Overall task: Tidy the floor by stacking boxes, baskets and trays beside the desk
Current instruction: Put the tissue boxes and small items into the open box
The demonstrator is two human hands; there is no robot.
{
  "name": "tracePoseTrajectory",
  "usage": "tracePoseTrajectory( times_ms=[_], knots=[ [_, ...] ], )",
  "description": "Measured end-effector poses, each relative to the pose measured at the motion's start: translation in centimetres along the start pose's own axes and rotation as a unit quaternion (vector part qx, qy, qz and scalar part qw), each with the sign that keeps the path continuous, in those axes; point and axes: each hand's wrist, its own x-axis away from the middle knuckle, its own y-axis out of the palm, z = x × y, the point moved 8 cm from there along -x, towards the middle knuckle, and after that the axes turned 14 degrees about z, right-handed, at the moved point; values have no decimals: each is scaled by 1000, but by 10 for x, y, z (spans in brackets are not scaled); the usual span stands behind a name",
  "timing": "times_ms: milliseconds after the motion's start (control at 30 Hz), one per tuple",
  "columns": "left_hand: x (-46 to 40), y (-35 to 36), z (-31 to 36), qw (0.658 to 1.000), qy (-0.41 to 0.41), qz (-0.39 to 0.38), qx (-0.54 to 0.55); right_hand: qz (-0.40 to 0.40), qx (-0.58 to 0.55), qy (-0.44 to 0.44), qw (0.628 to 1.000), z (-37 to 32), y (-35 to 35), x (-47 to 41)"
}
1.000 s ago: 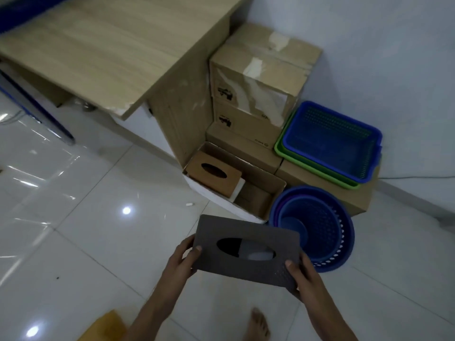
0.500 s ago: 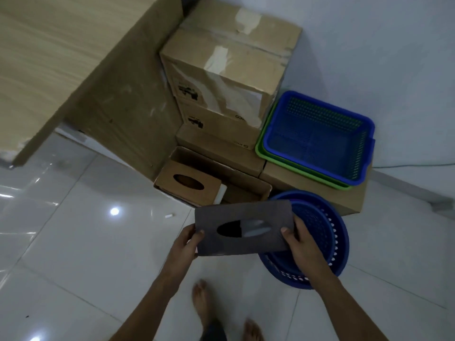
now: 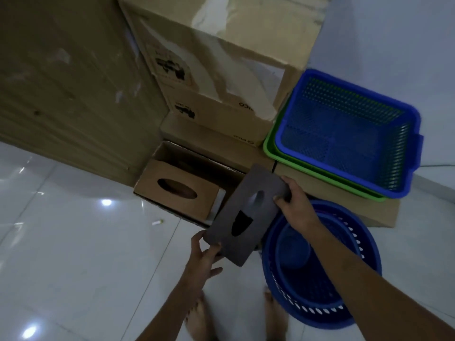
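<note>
I hold a dark grey tissue box (image 3: 246, 212) with an oval slot, turned on a diagonal. My right hand (image 3: 294, 200) grips its far upper end and my left hand (image 3: 205, 252) supports its near lower corner. It hangs over the right end of an open cardboard box (image 3: 170, 151) on the floor, which holds a brown tissue box (image 3: 177, 190). Just to the right stand round blue baskets (image 3: 320, 286), nested.
The wooden desk side (image 3: 73, 82) fills the upper left. Stacked cardboard boxes (image 3: 221, 70) stand beside it. A blue tray (image 3: 344, 134) nests in a green tray (image 3: 273, 151) on a flat box (image 3: 344, 205). My bare feet and shiny white tiles lie below.
I have stepped closer to the desk. The grey tissue box turned from level to diagonal and moved forward over the open cardboard box, my right hand leading.
</note>
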Motion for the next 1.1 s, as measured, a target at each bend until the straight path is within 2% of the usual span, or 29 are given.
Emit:
tracePoseTrajectory(
  times_ms=[200, 333, 533, 667, 767, 867, 1100],
  knots=[
    [-32, 12, -24, 998, -14, 51, -37, -60, -8, 37, 997, 24, 37, -21],
    [-47, 20, -30, 996, 16, 62, -57, -53, -31, 48, 997, 33, 45, -33],
    [-46, 17, -39, 995, 46, 79, -29, 0, -61, 53, 997, 46, 46, -19],
    [-47, 5, -28, 987, 97, 121, -38, -2, -86, 59, 995, 41, 52, -14],
    [-49, -6, -18, 986, 97, 134, -23, -4, -100, 77, 992, 41, 58, -11],
    [-49, -16, -11, 983, 108, 142, -51, -20, -110, 127, 986, 46, 64, 1],
    [-47, -21, 10, 964, 174, 152, -134, -18, -64, 182, 981, 60, 58, 26]
  ],
)
